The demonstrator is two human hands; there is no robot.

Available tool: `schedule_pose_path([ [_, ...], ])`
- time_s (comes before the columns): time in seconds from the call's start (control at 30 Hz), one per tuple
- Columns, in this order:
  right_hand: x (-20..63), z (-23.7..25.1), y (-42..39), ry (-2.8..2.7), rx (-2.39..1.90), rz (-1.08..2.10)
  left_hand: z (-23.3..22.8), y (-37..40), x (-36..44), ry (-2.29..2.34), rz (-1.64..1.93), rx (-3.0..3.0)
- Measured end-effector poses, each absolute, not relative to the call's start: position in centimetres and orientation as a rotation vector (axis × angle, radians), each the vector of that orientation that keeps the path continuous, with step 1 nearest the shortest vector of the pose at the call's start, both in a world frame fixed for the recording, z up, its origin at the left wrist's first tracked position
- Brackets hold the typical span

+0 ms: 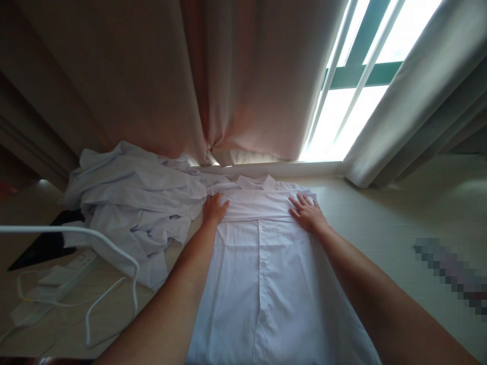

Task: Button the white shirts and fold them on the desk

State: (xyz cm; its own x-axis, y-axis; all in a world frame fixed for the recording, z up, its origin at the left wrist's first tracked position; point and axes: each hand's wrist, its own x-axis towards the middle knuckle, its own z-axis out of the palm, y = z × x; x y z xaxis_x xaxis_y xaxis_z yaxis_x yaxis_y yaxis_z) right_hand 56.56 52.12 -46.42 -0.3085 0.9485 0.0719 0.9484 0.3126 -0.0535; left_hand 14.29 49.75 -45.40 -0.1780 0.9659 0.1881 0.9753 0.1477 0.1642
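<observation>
A white shirt (262, 274) lies flat on the desk (380, 228) in the lower centre of the frame, its long axis running from the person up toward the window (357, 76), collar end farthest away. Both hands rest open and flat on its folded upper part, the left hand (214, 209) at the left edge and the right hand (307, 213) at the right, about equally near. A heap of white garments (133, 203) crowds the left side, touching the shirt, with a white hanger (106, 243) and power strip (72, 268) at lower left.

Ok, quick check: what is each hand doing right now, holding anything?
Left hand: open, flat on the white shirt, gripping nothing.
Right hand: open, fingers spread, pressed on the same shirt's folded top.
</observation>
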Motion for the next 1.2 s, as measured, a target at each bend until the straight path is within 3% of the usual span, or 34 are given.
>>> schedule_pose_path([
  [0.47,58.1,-46.6,50.4,-2.471,-1.793,-0.026,-45.8,49.1,15.4,-2.4,-0.207,-2.001],
  [1.2,61.4,-45.4,37.8,-2.475,-1.887,0.006,-43.0,36.2,18.8,-2.388,-0.217,-1.998],
])
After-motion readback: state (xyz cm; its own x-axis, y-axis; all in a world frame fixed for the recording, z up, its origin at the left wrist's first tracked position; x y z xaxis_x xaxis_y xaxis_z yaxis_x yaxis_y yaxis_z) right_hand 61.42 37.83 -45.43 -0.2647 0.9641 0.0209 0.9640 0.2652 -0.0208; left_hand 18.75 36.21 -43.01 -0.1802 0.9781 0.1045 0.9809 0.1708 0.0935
